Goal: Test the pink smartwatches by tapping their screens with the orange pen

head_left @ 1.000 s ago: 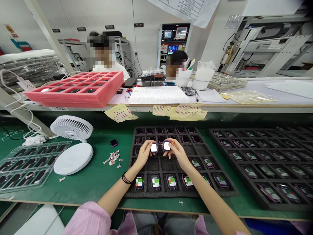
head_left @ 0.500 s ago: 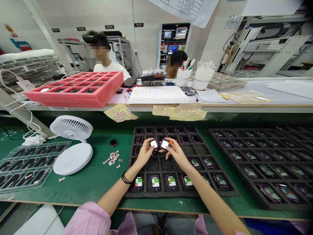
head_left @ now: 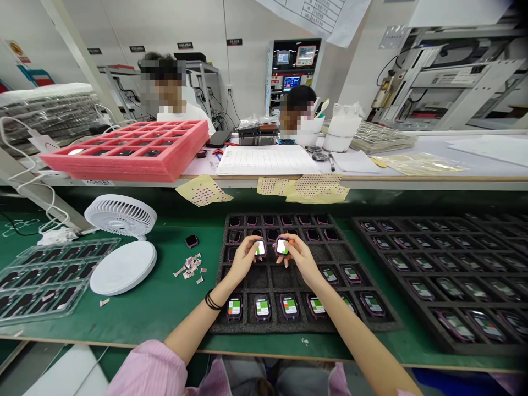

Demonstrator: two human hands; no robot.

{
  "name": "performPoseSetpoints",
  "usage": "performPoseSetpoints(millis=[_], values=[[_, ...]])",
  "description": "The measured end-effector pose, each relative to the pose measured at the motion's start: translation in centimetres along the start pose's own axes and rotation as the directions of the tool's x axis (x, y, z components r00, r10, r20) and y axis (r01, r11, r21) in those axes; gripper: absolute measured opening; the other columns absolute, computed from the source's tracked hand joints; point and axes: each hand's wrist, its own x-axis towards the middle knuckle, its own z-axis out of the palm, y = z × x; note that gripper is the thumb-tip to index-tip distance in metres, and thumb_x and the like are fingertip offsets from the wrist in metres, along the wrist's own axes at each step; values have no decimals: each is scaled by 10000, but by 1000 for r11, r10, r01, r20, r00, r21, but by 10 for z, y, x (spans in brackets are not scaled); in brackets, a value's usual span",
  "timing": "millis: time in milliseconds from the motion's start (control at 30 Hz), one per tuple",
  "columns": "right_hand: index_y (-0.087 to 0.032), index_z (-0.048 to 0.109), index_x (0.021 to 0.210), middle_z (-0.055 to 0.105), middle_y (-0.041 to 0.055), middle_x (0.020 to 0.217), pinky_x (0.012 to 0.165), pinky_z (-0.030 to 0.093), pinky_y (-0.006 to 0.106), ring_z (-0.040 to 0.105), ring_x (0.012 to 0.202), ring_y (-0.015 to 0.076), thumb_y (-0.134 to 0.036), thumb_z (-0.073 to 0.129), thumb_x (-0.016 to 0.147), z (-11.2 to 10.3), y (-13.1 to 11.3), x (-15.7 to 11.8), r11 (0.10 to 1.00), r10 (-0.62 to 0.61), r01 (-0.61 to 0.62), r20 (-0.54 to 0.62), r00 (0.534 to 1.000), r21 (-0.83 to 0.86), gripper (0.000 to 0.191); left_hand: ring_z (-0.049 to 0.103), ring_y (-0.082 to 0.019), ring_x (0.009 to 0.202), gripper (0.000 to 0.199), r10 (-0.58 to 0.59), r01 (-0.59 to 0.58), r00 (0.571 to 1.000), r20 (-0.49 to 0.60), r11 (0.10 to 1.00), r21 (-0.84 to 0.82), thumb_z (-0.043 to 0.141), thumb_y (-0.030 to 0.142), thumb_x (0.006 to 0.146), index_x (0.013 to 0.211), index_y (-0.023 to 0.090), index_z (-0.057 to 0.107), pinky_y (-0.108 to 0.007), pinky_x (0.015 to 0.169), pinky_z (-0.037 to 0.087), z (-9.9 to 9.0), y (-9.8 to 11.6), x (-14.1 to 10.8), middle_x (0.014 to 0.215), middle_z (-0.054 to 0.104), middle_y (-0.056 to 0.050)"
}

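My left hand [head_left: 245, 258] pinches a smartwatch with a purple-edged case [head_left: 259, 248] by its sides, and its lit screen faces up. My right hand [head_left: 299, 258] grips a matching smartwatch [head_left: 282, 247] just beside it, the two hands nearly touching. Both sit over the middle of a black foam tray [head_left: 268, 278]. Dark-screened watches fill its back rows, while watches with green-and-red screens [head_left: 262, 308] line its front rows. A few cells below my hands hold nothing.
A second black foam tray of watches [head_left: 454, 286] lies to the right. On the left are a loose watch [head_left: 191, 241], paper scraps [head_left: 190, 267], a white fan [head_left: 120, 215] and a transparent tray [head_left: 49, 275]. Two co-workers [head_left: 169, 88] sit beyond a raised bench holding a pink foam tray [head_left: 124, 170].
Both watch screens have changed from plain white to showing some green. My hands have shifted slightly and tilted the watches. The co-worker on the left has moved their head.
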Motion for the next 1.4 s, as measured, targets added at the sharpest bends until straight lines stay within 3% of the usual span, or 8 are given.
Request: performPoseSetpoints(millis=[267,567,733,967,1167,1400], values=[[-194,576,915,643,-11,704,341,363,210,543,359,90,-466,655,780,1,-3,-1,1000,3,-4,-34,999,-26,313,503,-96,516,372,-17,17,1000,6,1000,-19,579,524,809,922,171,580,-195,415,379,2,1,-1,698,567,6],[-228,498,1066,603,8,856,354,387,186,667,562,155,-385,742,704,1,5,2,999,-17,18,35,999,-34,464,595,-123,716,420,28,-27,999,17,999,-19,667,401,774,1098,182,514,-215,570,477,2,-5,0,951,618,-52],[-238,488,1066,605,18,882,354,394,183,671,590,162,-365,759,682,1,6,2,999,-13,15,41,999,-38,487,613,-159,842,465,46,-46,999,2,998,38,704,342,749,1139,180,507,-237,661,492,2,-7,-1,991,617,-63],[-211,527,989,587,-22,765,327,350,175,607,447,107,-425,761,676,0,4,2,998,-33,32,-25,999,-53,446,600,-133,742,417,15,-15,1000,-3,1000,-18,693,385,744,1059,175,517,-242,634,502,3,-4,-1,896,610,-33],[-198,560,916,589,-36,704,303,332,184,514,349,65,-481,740,684,0,1,1,998,-10,7,-57,998,-59,407,535,-94,589,374,0,0,1000,-3,1000,-11,639,477,767,960,174,537,-191,475,428,3,2,-1,765,565,8],[-192,579,834,619,-13,653,299,366,182,459,401,70,-490,720,706,3,-4,-1,999,16,-20,-80,997,-46,354,461,-75,502,407,-44,44,999,-13,999,12,592,560,778,858,164,541,-164,387,351,3,5,-2,655,509,32]])
